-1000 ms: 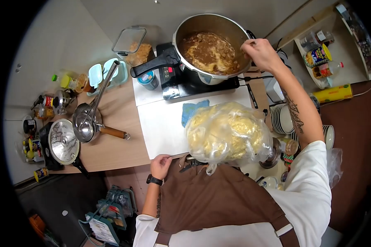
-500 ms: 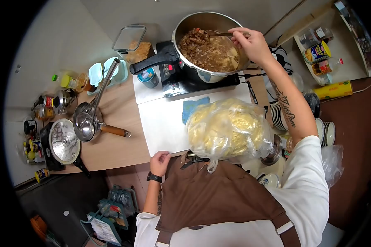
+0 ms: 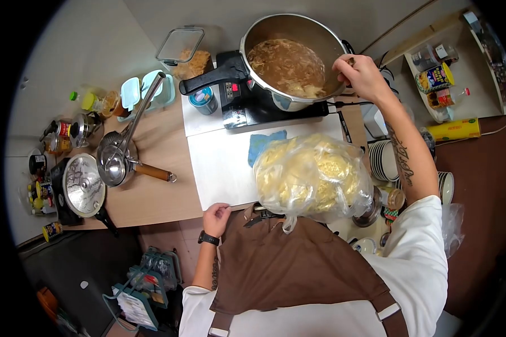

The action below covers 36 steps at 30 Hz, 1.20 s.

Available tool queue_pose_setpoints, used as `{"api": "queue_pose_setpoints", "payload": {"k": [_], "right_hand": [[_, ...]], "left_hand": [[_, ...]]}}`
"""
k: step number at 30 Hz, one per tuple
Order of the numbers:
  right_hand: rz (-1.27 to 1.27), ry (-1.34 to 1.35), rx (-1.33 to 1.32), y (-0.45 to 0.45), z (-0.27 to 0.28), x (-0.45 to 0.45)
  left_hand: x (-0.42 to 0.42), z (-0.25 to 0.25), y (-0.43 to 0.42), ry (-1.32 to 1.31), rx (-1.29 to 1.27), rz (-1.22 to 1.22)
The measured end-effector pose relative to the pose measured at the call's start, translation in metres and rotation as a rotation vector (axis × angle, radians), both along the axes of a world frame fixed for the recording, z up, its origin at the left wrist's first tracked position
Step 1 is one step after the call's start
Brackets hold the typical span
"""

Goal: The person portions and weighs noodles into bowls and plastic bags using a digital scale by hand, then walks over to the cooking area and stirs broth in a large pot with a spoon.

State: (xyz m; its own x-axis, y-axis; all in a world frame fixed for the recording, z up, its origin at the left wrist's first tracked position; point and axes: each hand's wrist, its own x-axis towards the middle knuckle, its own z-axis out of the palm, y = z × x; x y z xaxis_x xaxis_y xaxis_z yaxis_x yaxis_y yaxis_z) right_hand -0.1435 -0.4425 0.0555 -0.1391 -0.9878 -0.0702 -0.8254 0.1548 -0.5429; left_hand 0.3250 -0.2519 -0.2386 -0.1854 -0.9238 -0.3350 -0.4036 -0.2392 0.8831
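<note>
A large metal pressure cooker pot point(image 3: 333, 62) without its lid holds brown broth point(image 3: 287, 64) with meat pieces and some pale chunks near the front rim. At the pot's right rim, my right hand point(image 3: 358, 73) is closed round the handle of a ladle; the ladle's head is sunk out of sight in the broth. My left hand point(image 3: 216, 218) rests at the front edge of the table, fingers curled, with nothing visible in them. Between my body and the pot lies a clear plastic bag point(image 3: 315, 177) of yellow noodles, beside a blue cloth point(image 3: 264, 145) on a white sheet point(image 3: 222, 163).
The pot stands on a black induction cooker point(image 3: 247, 112), its long black handle point(image 3: 213, 80) pointing left. A blue can point(image 3: 203, 102) is under that handle. Strainers point(image 3: 115, 160) and a pot lid point(image 3: 84, 185) sit at left. Stacked bowls point(image 3: 383, 160) stand at right.
My right hand has moved right and down a little at the rim. The heap of meat lifted at the pot's left has gone under the broth. My left hand stays put.
</note>
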Motion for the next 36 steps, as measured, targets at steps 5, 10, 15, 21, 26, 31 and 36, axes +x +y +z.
{"api": "queue_pose_setpoints", "payload": {"k": [5,10,15,21,26,31,36], "right_hand": [[-0.226,-0.617,-0.095,-0.008,-0.028,-0.011],[-0.238,-0.694,-0.240,-0.014,-0.036,-0.011],[0.033,-0.274,-0.343,-0.015,-0.041,-0.007],[0.599,0.617,-0.264,-0.013,-0.029,-0.017],[0.543,0.519,-0.251,0.000,-0.032,-0.018],[0.059,-0.100,-0.011,0.010,-0.012,-0.001],[-0.178,-0.660,-0.129,0.004,-0.026,-0.011]], "left_hand": [[0.002,-0.005,-0.003,0.005,-0.010,0.006],[0.007,-0.015,-0.002,0.030,0.024,0.021],[0.006,-0.023,0.000,0.039,0.004,0.073],[0.005,-0.026,-0.004,0.035,0.062,0.108],[0.006,-0.036,-0.011,0.168,0.136,0.210],[0.003,-0.036,-0.015,0.196,0.159,0.265],[0.003,-0.035,-0.015,0.204,0.174,0.278]]}}
